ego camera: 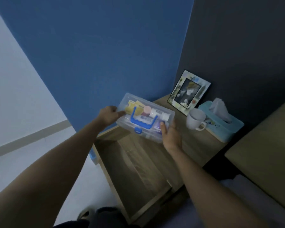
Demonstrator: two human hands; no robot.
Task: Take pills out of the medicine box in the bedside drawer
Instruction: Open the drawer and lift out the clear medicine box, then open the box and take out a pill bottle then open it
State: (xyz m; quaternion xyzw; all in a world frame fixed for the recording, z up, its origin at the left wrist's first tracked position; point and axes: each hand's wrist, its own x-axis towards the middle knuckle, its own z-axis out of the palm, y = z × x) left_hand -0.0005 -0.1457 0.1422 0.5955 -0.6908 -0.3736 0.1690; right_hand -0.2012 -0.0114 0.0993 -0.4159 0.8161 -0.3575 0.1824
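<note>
A clear plastic medicine box (155, 135) with a blue handle and a blue latch is held in the air above the open bedside drawer (138, 170). Its lid is closed. Through the lid I see yellow packets, small white bottles and a pink-capped jar. My left hand (109, 116) grips the box's left end. My right hand (170, 137) holds its right front corner, thumb on the lid. The wooden drawer is pulled out and what shows of its inside holds nothing.
On the bedside table top (202, 142) stand a white mug (195, 120), a light blue tissue box (220, 120) and a framed picture (188, 92). A blue wall is behind, the bed (262, 145) on the right, pale floor on the left.
</note>
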